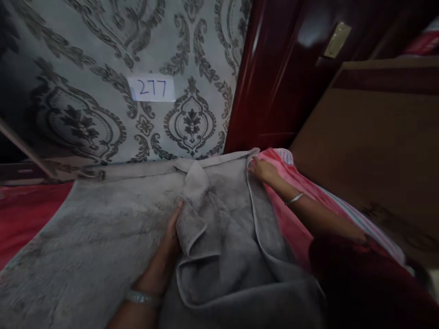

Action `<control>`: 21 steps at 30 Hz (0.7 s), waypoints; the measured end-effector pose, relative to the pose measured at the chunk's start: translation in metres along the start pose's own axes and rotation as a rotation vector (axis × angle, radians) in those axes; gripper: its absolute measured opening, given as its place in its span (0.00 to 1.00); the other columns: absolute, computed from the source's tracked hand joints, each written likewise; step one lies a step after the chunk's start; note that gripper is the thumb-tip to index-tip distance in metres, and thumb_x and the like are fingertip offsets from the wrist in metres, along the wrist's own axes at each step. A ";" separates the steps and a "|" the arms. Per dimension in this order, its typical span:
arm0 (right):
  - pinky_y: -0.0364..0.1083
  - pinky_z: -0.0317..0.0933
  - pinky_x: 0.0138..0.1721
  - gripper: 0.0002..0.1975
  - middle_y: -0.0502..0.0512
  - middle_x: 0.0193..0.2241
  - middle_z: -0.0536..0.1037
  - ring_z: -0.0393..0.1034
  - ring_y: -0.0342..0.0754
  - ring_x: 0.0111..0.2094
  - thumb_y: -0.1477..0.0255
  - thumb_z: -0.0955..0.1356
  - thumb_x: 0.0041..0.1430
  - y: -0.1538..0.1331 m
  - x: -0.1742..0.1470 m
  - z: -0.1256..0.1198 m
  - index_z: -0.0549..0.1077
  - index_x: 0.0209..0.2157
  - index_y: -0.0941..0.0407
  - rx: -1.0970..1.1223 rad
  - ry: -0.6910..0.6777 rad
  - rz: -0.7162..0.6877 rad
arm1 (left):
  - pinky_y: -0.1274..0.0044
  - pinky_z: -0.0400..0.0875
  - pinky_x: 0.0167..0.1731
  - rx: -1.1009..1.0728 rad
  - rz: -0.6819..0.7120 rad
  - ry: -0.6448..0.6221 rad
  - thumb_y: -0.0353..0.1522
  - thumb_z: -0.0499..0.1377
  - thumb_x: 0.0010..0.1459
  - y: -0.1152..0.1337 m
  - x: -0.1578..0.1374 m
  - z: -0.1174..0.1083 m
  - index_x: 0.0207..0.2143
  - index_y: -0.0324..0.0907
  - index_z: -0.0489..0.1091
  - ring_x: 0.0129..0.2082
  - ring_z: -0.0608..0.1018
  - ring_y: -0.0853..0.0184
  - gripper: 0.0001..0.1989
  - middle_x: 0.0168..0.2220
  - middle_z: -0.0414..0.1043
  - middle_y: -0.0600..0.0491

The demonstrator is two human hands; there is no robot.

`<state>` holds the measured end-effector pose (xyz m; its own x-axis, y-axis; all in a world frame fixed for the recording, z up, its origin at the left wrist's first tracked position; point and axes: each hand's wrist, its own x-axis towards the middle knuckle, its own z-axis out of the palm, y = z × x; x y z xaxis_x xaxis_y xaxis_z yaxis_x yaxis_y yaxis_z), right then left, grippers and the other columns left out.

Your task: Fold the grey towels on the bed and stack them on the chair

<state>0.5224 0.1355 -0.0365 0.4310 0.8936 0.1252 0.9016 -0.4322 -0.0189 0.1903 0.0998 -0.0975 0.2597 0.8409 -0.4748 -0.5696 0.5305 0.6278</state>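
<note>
A large grey plush blanket (113,214) with a pale hemmed edge lies spread across the surface in front of me. Part of it is bunched and folded over in the middle. My left hand (174,230) is at the left side of this bunched part, its thumb along the cloth and the other fingers mostly hidden by it. Farther back on the right, my right hand (262,170) pinches the blanket's hemmed side edge near its far corner. Some of its fingertips are tucked behind the cloth.
Pink and striped cloth (291,214) lies beneath on the right, red cloth (30,214) on the left. A patterned wall (147,123) with a paper label reading 277 (152,87) stands behind. A dark red glossy door (270,68) and a big cardboard box (373,151) bound the right.
</note>
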 end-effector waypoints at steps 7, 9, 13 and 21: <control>0.51 0.66 0.46 0.26 0.63 0.50 0.77 0.73 0.58 0.48 0.57 0.69 0.64 0.018 -0.199 0.010 0.72 0.60 0.52 0.166 -0.224 -0.528 | 0.71 0.77 0.52 -0.024 0.068 -0.171 0.38 0.57 0.63 -0.001 0.000 0.006 0.45 0.41 0.77 0.45 0.83 0.57 0.14 0.33 0.82 0.50; 0.51 0.65 0.48 0.22 0.62 0.50 0.76 0.71 0.58 0.51 0.60 0.70 0.63 0.032 -0.230 0.008 0.75 0.56 0.53 0.209 -0.211 -0.513 | 0.71 0.77 0.51 -0.038 0.071 -0.183 0.37 0.56 0.64 -0.001 0.001 0.008 0.46 0.41 0.77 0.45 0.83 0.58 0.15 0.33 0.82 0.51; 0.49 0.64 0.45 0.12 0.61 0.45 0.78 0.73 0.55 0.45 0.66 0.67 0.64 0.053 -0.262 0.007 0.77 0.45 0.56 0.257 -0.198 -0.377 | 0.70 0.77 0.51 -0.059 0.091 -0.199 0.36 0.54 0.65 0.002 -0.003 0.014 0.46 0.39 0.77 0.45 0.83 0.57 0.15 0.33 0.82 0.50; 0.46 0.57 0.32 0.13 0.59 0.31 0.79 0.74 0.54 0.33 0.67 0.59 0.68 0.108 -0.289 0.010 0.73 0.40 0.55 0.193 0.093 0.169 | 0.64 0.74 0.56 -0.009 0.061 -0.310 0.40 0.53 0.65 0.004 -0.008 0.013 0.52 0.35 0.74 0.50 0.81 0.54 0.21 0.43 0.82 0.45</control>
<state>0.4957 -0.1682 -0.0849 0.5784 0.7921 0.1951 0.8117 -0.5350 -0.2345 0.1956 0.0968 -0.0834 0.4492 0.8646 -0.2249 -0.5983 0.4782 0.6429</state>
